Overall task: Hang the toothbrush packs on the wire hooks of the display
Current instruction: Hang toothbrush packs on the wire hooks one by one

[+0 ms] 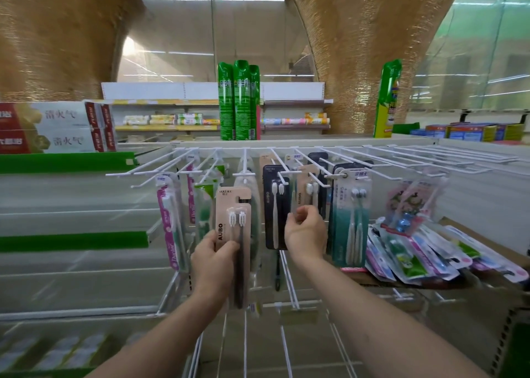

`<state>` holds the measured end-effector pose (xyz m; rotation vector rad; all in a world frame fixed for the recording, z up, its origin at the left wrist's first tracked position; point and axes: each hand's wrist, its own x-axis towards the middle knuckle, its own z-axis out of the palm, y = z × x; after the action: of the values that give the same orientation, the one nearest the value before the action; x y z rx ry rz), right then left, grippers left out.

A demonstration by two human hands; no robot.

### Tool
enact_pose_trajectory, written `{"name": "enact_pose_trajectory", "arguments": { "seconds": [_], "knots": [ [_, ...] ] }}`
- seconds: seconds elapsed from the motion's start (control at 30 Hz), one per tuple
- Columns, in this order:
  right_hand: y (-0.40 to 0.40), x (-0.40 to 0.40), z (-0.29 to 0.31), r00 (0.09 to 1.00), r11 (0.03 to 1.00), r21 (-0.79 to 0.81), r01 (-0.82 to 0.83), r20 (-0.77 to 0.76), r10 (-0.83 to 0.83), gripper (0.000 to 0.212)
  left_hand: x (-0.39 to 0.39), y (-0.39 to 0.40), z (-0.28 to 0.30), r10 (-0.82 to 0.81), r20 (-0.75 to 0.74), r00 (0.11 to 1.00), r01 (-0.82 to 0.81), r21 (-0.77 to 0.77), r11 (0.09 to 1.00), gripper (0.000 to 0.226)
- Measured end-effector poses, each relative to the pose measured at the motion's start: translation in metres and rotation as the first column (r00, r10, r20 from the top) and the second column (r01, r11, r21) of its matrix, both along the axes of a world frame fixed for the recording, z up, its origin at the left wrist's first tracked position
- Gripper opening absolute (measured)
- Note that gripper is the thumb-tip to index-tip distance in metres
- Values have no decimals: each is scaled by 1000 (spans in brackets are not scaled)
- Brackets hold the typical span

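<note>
My left hand (212, 260) grips a small stack of beige AUBO toothbrush packs (233, 223) by its lower half, upright in front of the display. Just above it, a white wire hook (243, 174) carries a clear pack. My right hand (305, 234) is raised with curled fingers between a hanging dark AUBO pack (274, 205) and a hanging beige pack (307, 188). Whether it pinches either one is not visible. A teal pack (351, 214) and pink packs (169, 223) hang on other hooks.
A heap of loose toothbrush packs (424, 251) lies on cardboard at the right. Bare white hooks (415, 159) stretch to the right, and more wire hooks (286, 286) sit lower down. Green spray cans (238, 99) and toothpaste boxes (54, 128) stand on top.
</note>
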<state>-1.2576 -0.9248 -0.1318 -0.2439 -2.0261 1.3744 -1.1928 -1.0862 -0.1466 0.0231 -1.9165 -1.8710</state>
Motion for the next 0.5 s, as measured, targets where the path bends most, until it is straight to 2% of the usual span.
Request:
{"name": "enact_pose_trajectory", "arguments": {
  "seconds": [0.2, 0.3, 0.4, 0.5],
  "knots": [
    [25, 11, -3, 999, 993, 110, -34, -32, 37, 8, -7, 25, 2, -17, -7, 1000, 17, 12, 1000, 8],
    [35, 17, -2, 998, 994, 94, -56, -19, 58, 7, -9, 35, 1, -15, -4, 1000, 15, 38, 999, 9],
    [47, 22, -1, 996, 998, 60, -29, -78, 34, 7, -11, 42, -1, -8, 1, 1000, 8, 35, 999, 8],
    [60, 26, -2, 979, 996, 10, 88, -185, -85, 10, -13, 49, -2, -1, -3, 1000, 1, 33, 999, 8]
  ]
}}
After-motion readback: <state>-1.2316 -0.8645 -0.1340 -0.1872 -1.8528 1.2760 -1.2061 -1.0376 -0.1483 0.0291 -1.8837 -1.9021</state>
